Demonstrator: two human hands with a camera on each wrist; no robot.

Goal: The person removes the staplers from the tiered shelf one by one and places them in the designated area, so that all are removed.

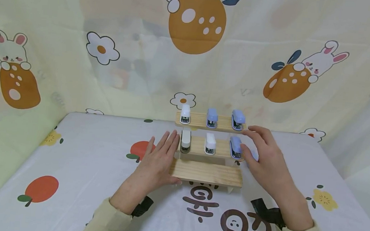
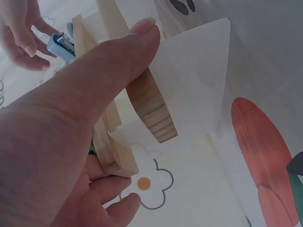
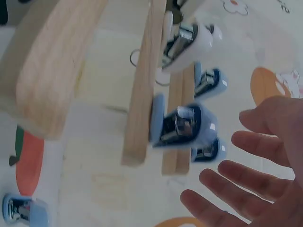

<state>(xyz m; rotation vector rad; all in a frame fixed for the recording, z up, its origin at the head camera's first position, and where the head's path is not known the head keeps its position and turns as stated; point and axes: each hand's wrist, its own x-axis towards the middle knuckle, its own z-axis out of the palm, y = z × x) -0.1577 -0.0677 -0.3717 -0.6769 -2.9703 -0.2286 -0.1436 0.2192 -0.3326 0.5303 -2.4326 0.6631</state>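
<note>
on a white printed tablecloth (image 1: 93, 166) stands a three-tier rack of pale wooden boards and translucent supports; its back board (image 1: 198, 120) bears a small white stapler (image 1: 185, 114), a light blue stapler (image 1: 212, 118) and, at the right end, a glossy mid-blue stapler (image 1: 238, 119); its middle board (image 1: 197, 144) bears a white stapler with a dark grey base (image 1: 185, 141), a plain white stapler (image 1: 210, 143) and a blue stapler at the right end (image 1: 235, 146); no stapler shows on the front board of bare wood (image 1: 206, 172); judging from that, two rows look set and the lowest one looks undone; a further blue stapler off the rack (image 3: 26, 210) shows in the right wrist view, which suggests that loose pieces remain; how many in all, i cannot tell.

the left hand (image 1: 156, 166) has its fingers extended along the rack's left end and its thumb against the front board, apparently steadying it; the right hand (image 1: 267, 163) is spread beside the right end, pinching nothing; the right wrist view shows a gap between its fingertips and the staplers.
</note>
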